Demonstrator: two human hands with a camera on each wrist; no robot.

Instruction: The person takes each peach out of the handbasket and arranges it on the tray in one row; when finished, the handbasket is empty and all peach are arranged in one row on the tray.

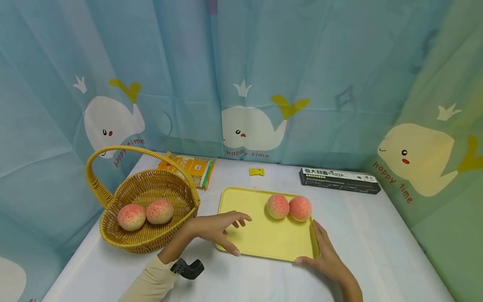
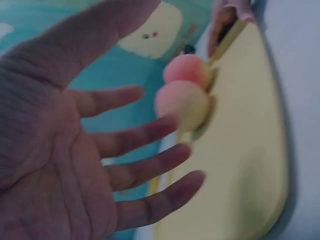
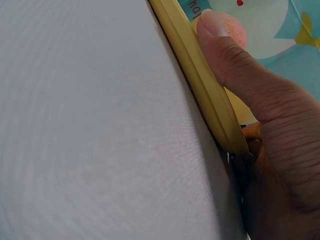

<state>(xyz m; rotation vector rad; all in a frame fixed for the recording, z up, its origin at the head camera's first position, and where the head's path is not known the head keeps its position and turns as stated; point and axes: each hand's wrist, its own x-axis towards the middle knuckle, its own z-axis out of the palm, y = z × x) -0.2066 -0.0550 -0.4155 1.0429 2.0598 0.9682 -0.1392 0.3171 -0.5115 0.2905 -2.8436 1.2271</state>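
A yellow tray (image 1: 264, 239) lies on the white table, with two pink peaches (image 1: 278, 206) side by side near its far right corner. My right hand (image 1: 329, 259) grips the tray's near right corner. In the right wrist view the thumb (image 3: 235, 55) lies over the yellow rim, and the other fingers are partly hidden behind the corner. Above the tray's left end, my left hand (image 1: 216, 226) is spread and holds nothing. Its fingers reach toward the tray's middle, and its palm (image 2: 50, 165) shows bare in the left wrist view.
Left of the tray stands a woven basket (image 1: 151, 245) with a tall handle and two more peaches (image 1: 160, 211) inside. Behind are an orange food packet (image 1: 198, 170), a small yellow wrapped piece (image 1: 256, 171) and a black pasta box (image 1: 339, 181). A whale-printed curtain (image 1: 256, 63) surrounds the table.
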